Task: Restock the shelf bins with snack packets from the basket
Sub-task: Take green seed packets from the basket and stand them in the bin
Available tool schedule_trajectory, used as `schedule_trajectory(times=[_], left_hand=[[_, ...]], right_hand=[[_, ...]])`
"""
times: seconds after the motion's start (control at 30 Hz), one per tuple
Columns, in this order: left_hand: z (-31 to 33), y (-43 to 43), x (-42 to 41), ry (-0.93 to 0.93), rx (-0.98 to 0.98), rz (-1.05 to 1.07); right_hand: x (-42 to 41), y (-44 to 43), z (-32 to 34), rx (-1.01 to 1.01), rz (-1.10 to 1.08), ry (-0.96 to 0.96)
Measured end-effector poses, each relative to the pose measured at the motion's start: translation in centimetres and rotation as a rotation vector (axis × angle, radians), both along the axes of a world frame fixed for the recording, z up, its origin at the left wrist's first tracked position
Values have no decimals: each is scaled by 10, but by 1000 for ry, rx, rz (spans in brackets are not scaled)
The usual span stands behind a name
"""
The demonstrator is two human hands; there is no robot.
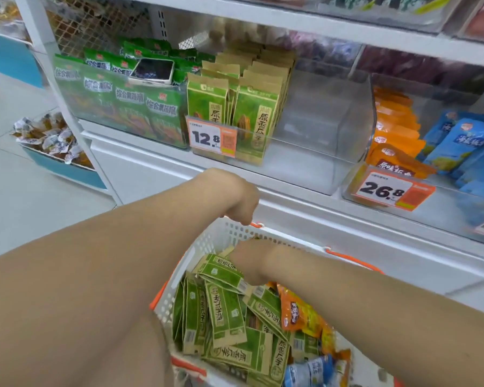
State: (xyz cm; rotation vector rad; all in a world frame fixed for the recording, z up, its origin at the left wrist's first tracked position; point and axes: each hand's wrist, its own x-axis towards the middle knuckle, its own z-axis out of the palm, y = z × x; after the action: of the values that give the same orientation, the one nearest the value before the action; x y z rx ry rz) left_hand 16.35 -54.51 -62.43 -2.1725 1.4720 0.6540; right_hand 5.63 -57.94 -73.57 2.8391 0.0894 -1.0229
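A white plastic basket (236,232) with orange handles hangs in front of me, full of green-and-tan snack packets (227,317). My right hand (249,263) reaches into it from the right and grips a green packet (221,272) near the far rim; its fingers are hidden. My left hand (239,201) is curled just above the basket's far left corner. I cannot tell whether it holds the rim. On the shelf, a clear bin (313,166) holds two upright rows of the same packets (256,115) on its left; its right half is bare.
A phone (153,71) lies on green packets (118,93) in the left bin. Orange packets (394,135) and blue packets (464,146) fill the right bin. Price tags 12.8 (211,138) and 26.8 (386,191) hang in front. The basket also holds orange (294,308) and blue packets (310,370).
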Motion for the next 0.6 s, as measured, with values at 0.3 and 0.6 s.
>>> schedule_trajectory(times=[0.3, 0.6], left_hand=[[-7, -12, 16, 2, -7, -34], [-5, -15, 18, 49, -11, 1]], right_hand=[[-22, 11, -83, 393, -489, -23], [-19, 13, -70, 317, -537, 12]])
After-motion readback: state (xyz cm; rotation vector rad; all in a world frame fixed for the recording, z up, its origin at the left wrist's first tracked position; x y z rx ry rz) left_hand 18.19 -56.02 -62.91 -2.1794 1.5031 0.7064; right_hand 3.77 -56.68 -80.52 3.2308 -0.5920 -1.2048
